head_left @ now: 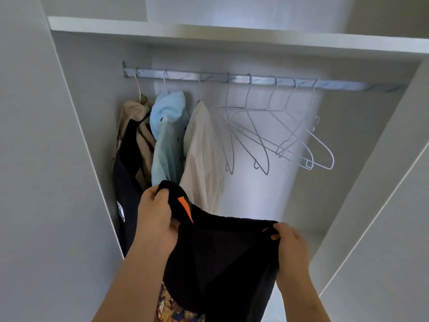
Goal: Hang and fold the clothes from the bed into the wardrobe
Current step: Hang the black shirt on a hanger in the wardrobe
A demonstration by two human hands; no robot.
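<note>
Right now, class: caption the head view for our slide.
Left hand and right hand grip a black garment before a rail with empty hangers.

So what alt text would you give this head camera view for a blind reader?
A left hand and right hand hold a black garment with orange marks before a white wardrobe. On its rail hang a beige garment, a light blue top and a cream shirt at left, empty wire hangers at right.
</note>
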